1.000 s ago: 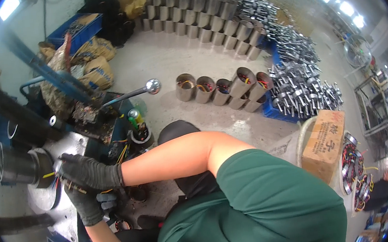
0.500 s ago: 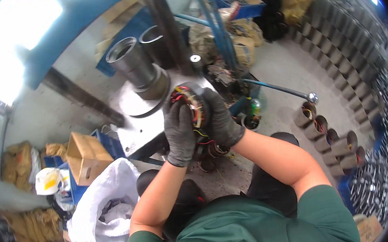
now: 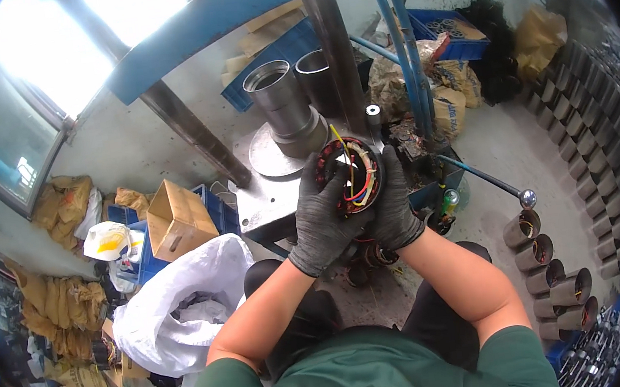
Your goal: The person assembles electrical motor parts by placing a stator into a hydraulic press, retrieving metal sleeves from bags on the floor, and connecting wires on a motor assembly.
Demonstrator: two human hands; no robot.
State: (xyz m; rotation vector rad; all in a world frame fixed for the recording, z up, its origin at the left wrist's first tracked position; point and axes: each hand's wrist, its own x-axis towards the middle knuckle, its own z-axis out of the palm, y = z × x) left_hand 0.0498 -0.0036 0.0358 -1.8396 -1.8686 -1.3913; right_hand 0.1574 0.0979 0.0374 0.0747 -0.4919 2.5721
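Note:
Between both hands is a motor stator (image 3: 369, 160), a dark ring with copper windings and yellow, red, blue and white wires inside its open end. That end faces up toward me, and one yellow wire sticks out at the top. My left hand (image 3: 326, 218), in a dark grey glove, grips the left side with its fingers at the wires. My right hand (image 3: 397, 203), gloved alike, is wrapped round the right side. Just beyond the hands, a stepped steel cylinder (image 3: 281, 109) stands on a round plate on the metal press table (image 3: 269, 206).
Blue press frame (image 3: 229, 23) and dark columns rise around the table. A lever with a ball end (image 3: 528, 199) sticks out right. Several wired stators (image 3: 538, 251) stand on the floor, beside stacked grey cylinders (image 3: 579, 140). At left are a white sack (image 3: 168, 286) and a cardboard box (image 3: 181, 219).
The stator has been turned so that its open wired end faces up toward me. My left fingers have shifted onto the wires. The whole view has swung, moving the surroundings rightward.

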